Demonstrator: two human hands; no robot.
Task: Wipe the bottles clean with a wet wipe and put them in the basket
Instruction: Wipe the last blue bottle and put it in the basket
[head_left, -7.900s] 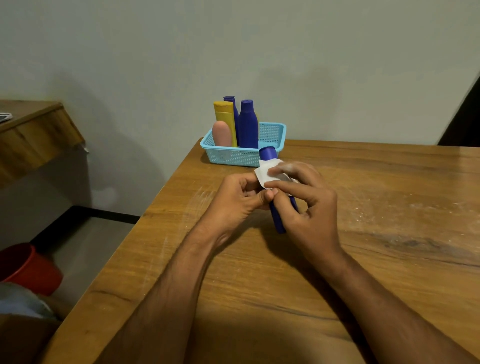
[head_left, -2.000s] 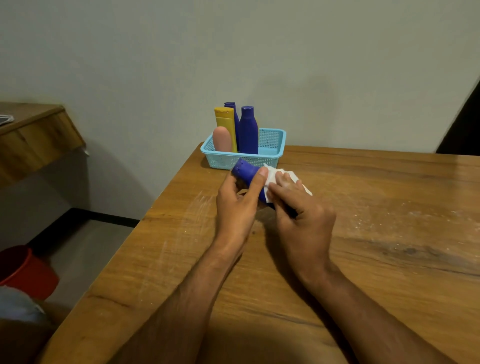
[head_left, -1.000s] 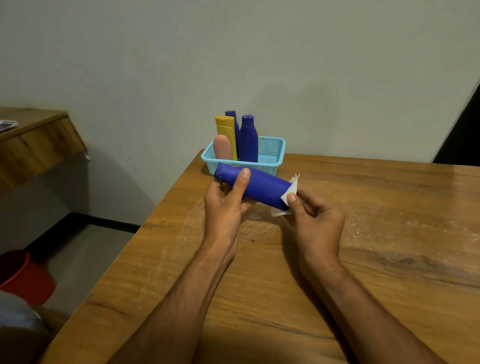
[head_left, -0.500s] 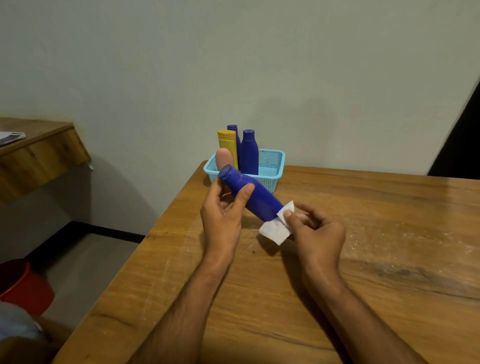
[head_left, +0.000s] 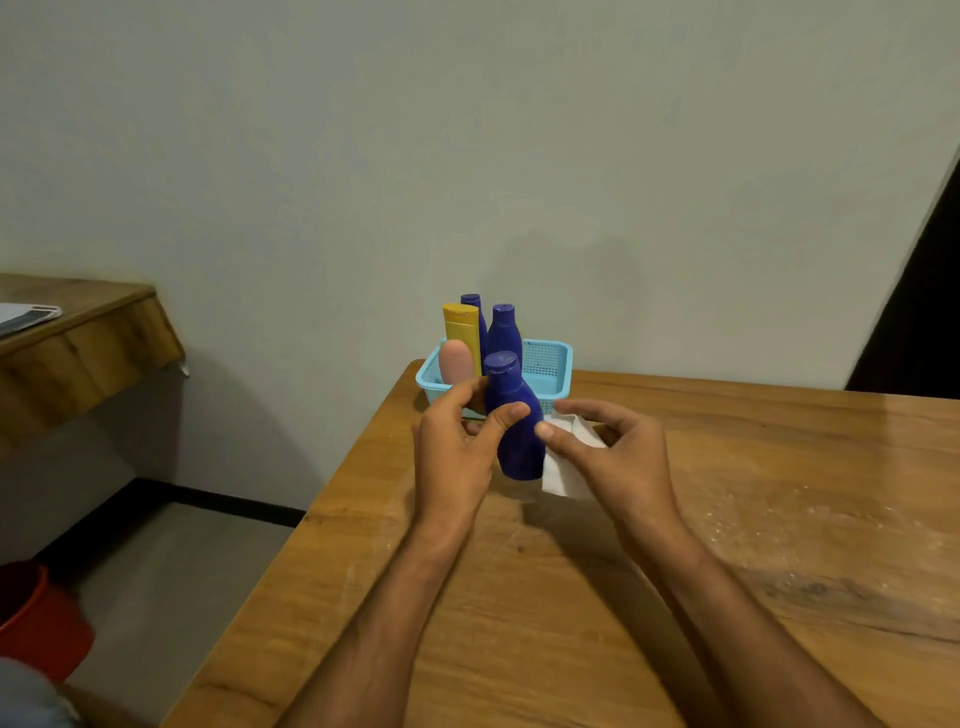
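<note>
My left hand grips a dark blue bottle nearly upright above the table, cap up, just in front of the basket. My right hand pinches a white wet wipe right beside the bottle's lower right side. The light blue basket stands at the table's far left corner. Inside it stand a yellow bottle, a pink bottle and two more dark blue bottles. The basket's right half is open mesh.
The wooden table has its left edge running diagonally under my left forearm. A wooden shelf juts from the wall at left. A red bucket sits on the floor at lower left.
The bottle has swung from tilted to nearly upright in my left hand and risen toward the basket. The wipe has come off the bottle's base and hangs from my right hand.
</note>
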